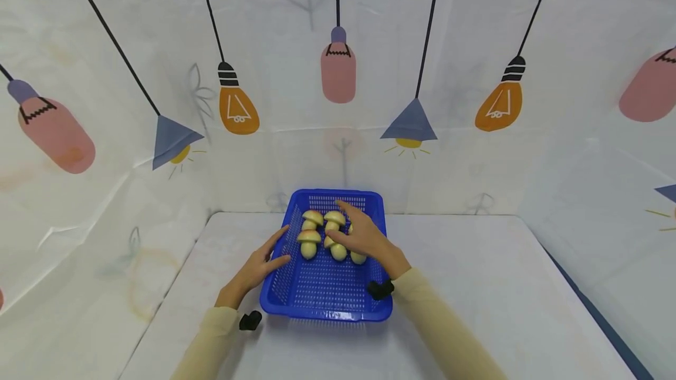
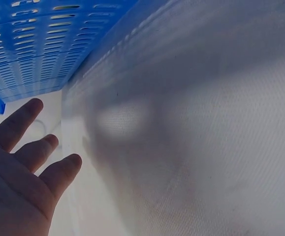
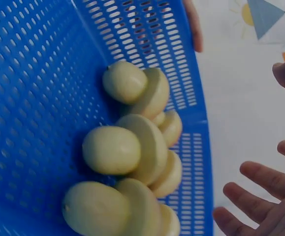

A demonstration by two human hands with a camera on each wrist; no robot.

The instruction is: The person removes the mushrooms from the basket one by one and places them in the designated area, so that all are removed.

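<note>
A blue perforated plastic basket (image 1: 327, 313) stands on the table. Several toy mushrooms (image 1: 308, 238) with pale stems and yellow-tan caps lie grouped in its far half. My left hand (image 1: 256, 265) is at the basket's left side, thumb and fingers spread along the rim; whether it touches the rim I cannot tell. In the left wrist view three straight fingers (image 2: 21, 123) show beside the basket's outer wall. Over the mushrooms, my right hand (image 1: 367, 237) hovers with its fingers apart and nothing between them, partly covering the right-hand mushrooms.
The white table (image 1: 465, 286) extends on both sides of the basket. Close behind it hangs a white cloth backdrop (image 1: 296, 157) printed with lamps and bulbs. A small black device (image 1: 250, 321) is at the left wrist, and another black device (image 1: 380, 290) is at the right.
</note>
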